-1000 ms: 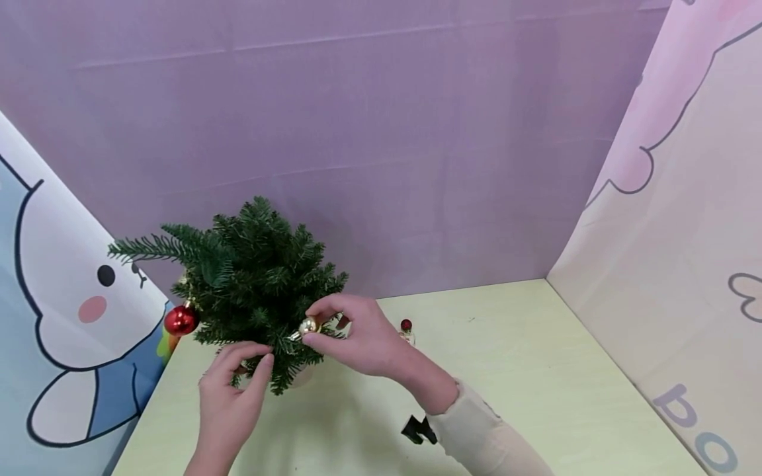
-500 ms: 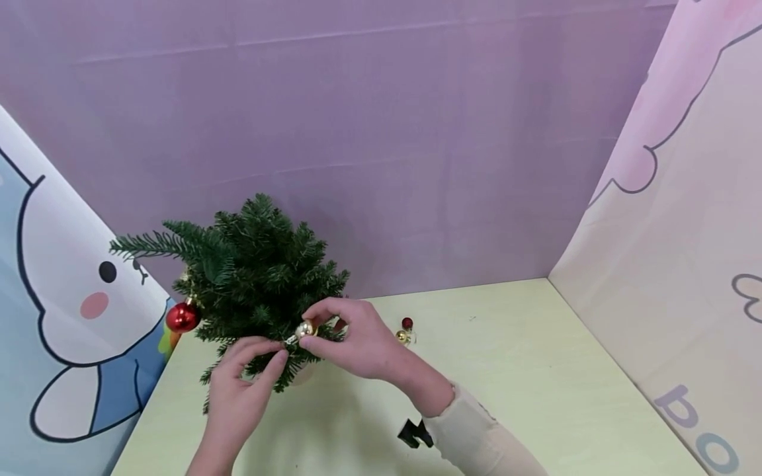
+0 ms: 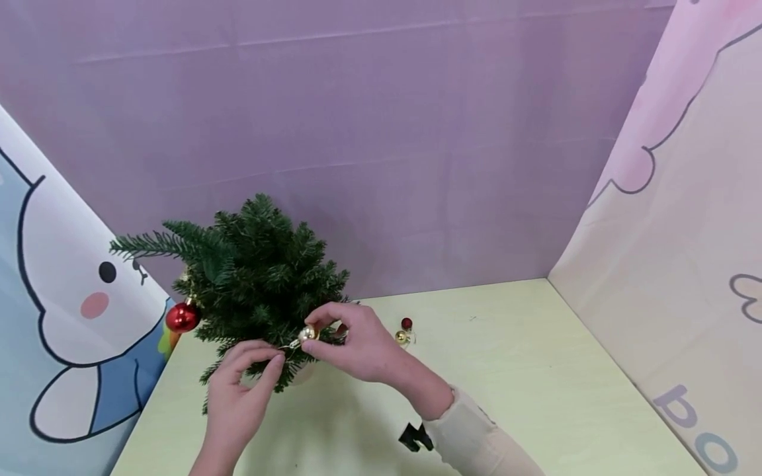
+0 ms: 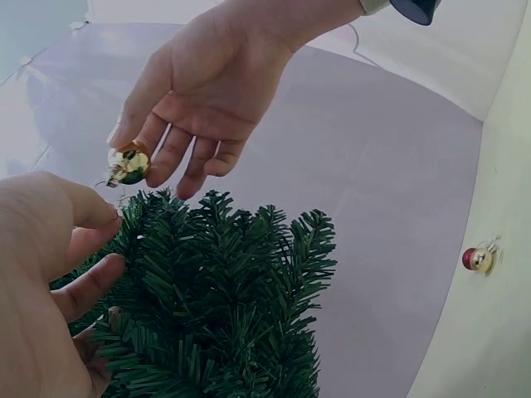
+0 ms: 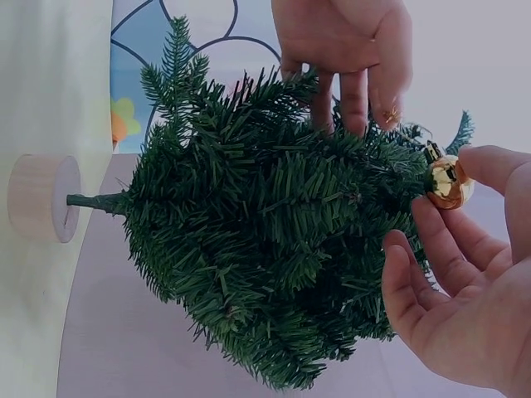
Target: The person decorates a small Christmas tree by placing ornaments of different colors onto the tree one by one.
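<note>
A small green artificial Christmas tree [image 3: 262, 277] stands on a pale round base [image 5: 41, 199]. At its front, my right hand [image 3: 357, 340] pinches a shiny gold bauble [image 3: 308, 334] between thumb and fingertips. My left hand [image 3: 241, 390] is just left of it, thumb and forefinger pinching the bauble's thin gold hanging loop [image 3: 288, 346]. The loop stretches between the two hands. In the right wrist view a bit of gold thread [image 5: 392, 116] shows at the left fingertips. On the tree's left side hangs a red bauble [image 3: 182, 317].
Behind my right wrist, a small dark red bauble [image 3: 407, 323] and a gold bauble [image 3: 402, 337] lie on the pale table [image 3: 524, 383]. A black object [image 3: 415, 437] shows by the right cuff. A purple backdrop [image 3: 417, 132] and printed side panels [image 3: 684, 264] enclose the table.
My left hand has moved right, up to the gold bauble's loop. Lately the right hand has drawn the bauble slightly right, and the loop shows longer. The gold bauble on the table has come into view.
</note>
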`<state>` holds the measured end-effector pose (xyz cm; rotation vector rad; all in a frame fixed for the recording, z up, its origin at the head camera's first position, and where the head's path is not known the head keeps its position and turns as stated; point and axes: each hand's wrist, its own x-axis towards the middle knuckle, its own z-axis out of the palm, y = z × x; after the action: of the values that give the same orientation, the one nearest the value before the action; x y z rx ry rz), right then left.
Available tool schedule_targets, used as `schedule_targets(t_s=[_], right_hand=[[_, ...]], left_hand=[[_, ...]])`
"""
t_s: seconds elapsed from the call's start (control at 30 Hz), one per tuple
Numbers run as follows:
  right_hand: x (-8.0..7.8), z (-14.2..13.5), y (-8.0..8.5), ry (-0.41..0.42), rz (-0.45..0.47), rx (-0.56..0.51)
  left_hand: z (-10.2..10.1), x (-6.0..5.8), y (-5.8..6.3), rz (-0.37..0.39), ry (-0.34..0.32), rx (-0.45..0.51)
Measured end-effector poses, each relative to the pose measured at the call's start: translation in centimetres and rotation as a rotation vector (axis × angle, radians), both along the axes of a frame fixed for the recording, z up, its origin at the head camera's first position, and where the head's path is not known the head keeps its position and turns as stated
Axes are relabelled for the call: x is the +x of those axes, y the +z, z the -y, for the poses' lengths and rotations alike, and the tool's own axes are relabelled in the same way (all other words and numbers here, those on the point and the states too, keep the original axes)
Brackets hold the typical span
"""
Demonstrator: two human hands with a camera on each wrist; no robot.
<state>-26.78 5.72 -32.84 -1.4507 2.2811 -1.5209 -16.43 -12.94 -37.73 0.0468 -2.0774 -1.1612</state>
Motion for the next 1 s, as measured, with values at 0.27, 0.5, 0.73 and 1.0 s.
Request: schedule_targets(t_s=[0.27,0.5,0.73,1.0], right_hand=[[0.1,-0.6,-1.2,-0.035,-0.150,0.100],[1.5,-0.2,-1.8,-0.079,-0.416,0.193],[1.9,0.2,-2.2,-0.127,-0.579,0.098],[1.4,0.3,-2.3,-0.093,-0.606,0.091]], left_hand=[[-0.2,0.3,0.4,-0.034,0.040,-0.076],[-0.9,0.1,0.4,-0.050,0.013,-0.162],[-1.6,0.5,0.3,-0.045,0.048,-0.178],[-2.1,0.4,0.7,-0.070,0.047,-0.250]])
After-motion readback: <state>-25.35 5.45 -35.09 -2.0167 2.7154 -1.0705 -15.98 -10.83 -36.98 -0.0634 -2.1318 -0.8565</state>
